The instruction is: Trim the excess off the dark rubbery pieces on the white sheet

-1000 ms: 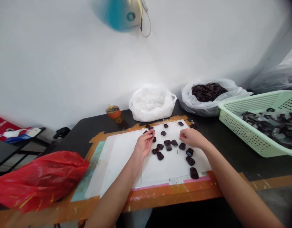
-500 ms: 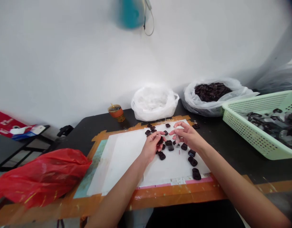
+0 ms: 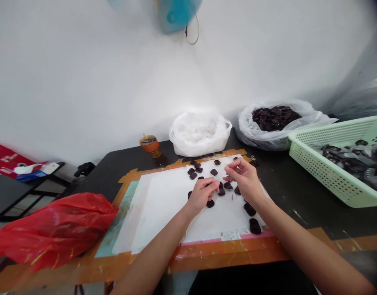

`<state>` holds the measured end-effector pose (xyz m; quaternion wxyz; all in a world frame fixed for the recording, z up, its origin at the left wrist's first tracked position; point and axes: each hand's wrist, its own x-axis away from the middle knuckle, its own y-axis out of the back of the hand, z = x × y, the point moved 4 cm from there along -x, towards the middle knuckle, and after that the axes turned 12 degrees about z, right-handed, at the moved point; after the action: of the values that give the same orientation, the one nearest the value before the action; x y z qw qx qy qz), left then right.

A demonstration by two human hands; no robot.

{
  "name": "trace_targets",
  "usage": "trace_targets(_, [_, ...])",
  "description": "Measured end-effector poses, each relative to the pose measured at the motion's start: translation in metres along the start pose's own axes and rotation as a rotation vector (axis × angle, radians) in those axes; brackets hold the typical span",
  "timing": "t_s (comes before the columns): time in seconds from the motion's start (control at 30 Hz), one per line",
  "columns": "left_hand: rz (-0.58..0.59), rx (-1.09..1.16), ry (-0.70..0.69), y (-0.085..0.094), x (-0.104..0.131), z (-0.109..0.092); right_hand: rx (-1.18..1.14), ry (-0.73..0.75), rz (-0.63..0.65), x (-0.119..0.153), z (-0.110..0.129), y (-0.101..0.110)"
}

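"The left hand (image 3: 202,195) has come nearer the wearer since a moment ago — where's the dark piece (image 3: 228,186)?"
"On the white paper (image 3: 163,213) between both hands, with others scattered round."
"And the fingers?"
"Left ones bunched together, those of the right hand (image 3: 244,176) curled, tips close; I can't tell what either grips."
"Handling tip?"
"Pinch lightly by the edges — low over the paper. Farther right, a green basket (image 3: 326,174) stands on the bench (image 3: 299,200)."
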<state>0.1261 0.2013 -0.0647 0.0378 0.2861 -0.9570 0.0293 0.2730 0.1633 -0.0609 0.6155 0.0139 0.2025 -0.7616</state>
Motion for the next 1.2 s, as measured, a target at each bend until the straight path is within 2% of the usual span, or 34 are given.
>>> trace_targets(0.13, [-0.03,-0.195,-0.028,0.006,0.0,-0.007,0.173,0.013,0.035,-0.002,0.002,0.003])
trace_targets(0.23, [-0.043,-0.444,-0.125,0.005,0.0,-0.014,0.636,0.159,0.077,-0.001,0.014,0.001])
trace_targets(0.3, [-0.032,-0.541,-0.169,0.004,0.001,-0.015,0.924,0.317,0.195,0.002,0.022,-0.009])
trace_targets(0.37, [-0.03,-0.538,-0.161,0.004,0.0,-0.012,1.03,0.378,0.431,0.007,0.024,-0.022])
trace_targets(0.43, [-0.015,-0.478,-0.149,0.005,0.0,-0.011,1.005,0.338,0.631,0.011,0.024,-0.03])
trace_targets(0.5, [0.029,-0.42,-0.154,0.005,0.0,-0.011,0.931,0.267,0.696,0.012,0.023,-0.033])
trace_targets(0.6, [0.04,-0.295,-0.142,0.006,0.0,-0.012,0.825,0.149,0.637,0.009,0.02,-0.028])
trace_targets(0.73, [0.005,0.089,-0.1,0.009,-0.001,-0.006,0.68,0.081,0.419,0.002,0.017,-0.014])
trace_targets(0.83, [-0.052,0.182,-0.084,0.012,-0.003,-0.001,0.487,0.023,0.329,-0.001,0.013,-0.006])
trace_targets(1.0, [-0.291,0.135,-0.176,0.021,-0.004,0.0,0.301,-0.048,0.369,-0.001,0.007,-0.009])
trace_targets(1.2, [-0.34,0.115,-0.165,0.025,-0.004,0.001,0.181,-0.112,0.411,0.002,0.009,-0.012])
